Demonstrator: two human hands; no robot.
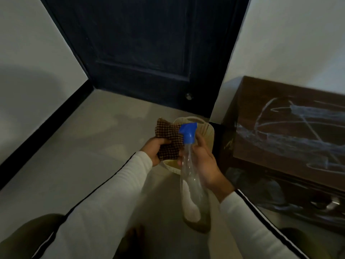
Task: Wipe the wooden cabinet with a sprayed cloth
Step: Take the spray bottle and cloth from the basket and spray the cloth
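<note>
Room: dim corner with pale walls, a dark panelled door point(141, 43) and a pale floor point(84, 146) edged by black skirting.
Cabinet: the wooden cabinet point(276, 101) stands on the right against the wall, and its dark top carries pale blue chalk-like scribbles point(298, 131). Neither hand touches it.
Left hand: the left hand point(155, 150) has its fingers curled tight round one side of a brown checked cloth point(169, 141). The rest of the cloth stands free above the fist.
Right hand: the right hand point(205, 165) is wrapped round the upper body of a clear spray bottle point(188, 176), just below its blue trigger head point(188, 132). I cannot tell whether a finger is on the trigger.
Bottle: a little liquid point(196, 221) sits at the bottom. The nozzle appears to face the cloth, almost touching it.
Below: a cream plastic basket point(209, 129) sits on the floor beside the cabinet's near corner, under the hands.
Step in hand: wetting the cloth, by my reading; wiping has not begun.
Doing it well: open the cloth flatter so the mist lands on a broad face. Keep the nozzle slightly back and the bottle upright enough for the low liquid to reach the tube. Dampen the cloth rather than soak it, then take the wet face to the scribbled top.
</note>
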